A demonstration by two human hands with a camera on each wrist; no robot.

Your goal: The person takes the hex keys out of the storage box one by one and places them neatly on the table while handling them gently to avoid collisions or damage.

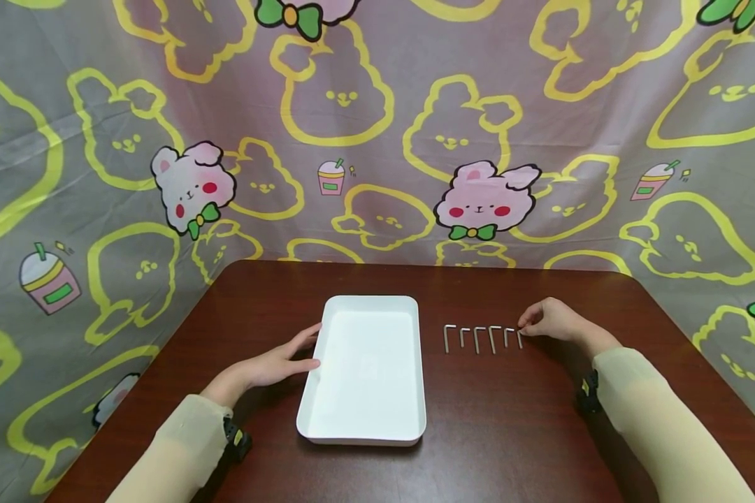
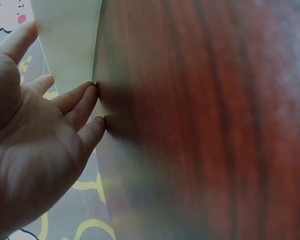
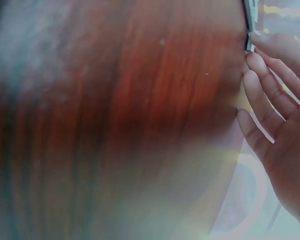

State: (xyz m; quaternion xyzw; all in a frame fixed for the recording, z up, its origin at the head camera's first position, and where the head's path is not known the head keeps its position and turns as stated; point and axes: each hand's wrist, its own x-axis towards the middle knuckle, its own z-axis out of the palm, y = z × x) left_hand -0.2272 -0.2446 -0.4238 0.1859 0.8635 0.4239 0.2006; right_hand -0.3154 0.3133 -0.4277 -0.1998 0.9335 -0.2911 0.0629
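My left hand (image 1: 277,363) touches the left side of a white rectangular tray (image 1: 310,398), thumb and fingers spread along its wall; the left wrist view shows the fingertips (image 2: 92,90) down on the tabletop by the tray. On the right, my right hand (image 1: 555,321) pinches the short arm of the rightmost hex key (image 1: 520,341) between thumb and fingers. That metal key (image 3: 248,41) also shows at the thumb tip in the right wrist view. Several other L-shaped hex keys (image 1: 446,341) of differing lengths lie in a row between the tray and that hand.
A dark reddish-brown wooden table (image 1: 491,419) carries everything, its rounded back corners near a curtain (image 1: 390,168) printed with cartoon bunnies and yellow outlines. The curtain also hangs along both sides. Dark wrist cameras (image 1: 235,440) are strapped at both sleeves.
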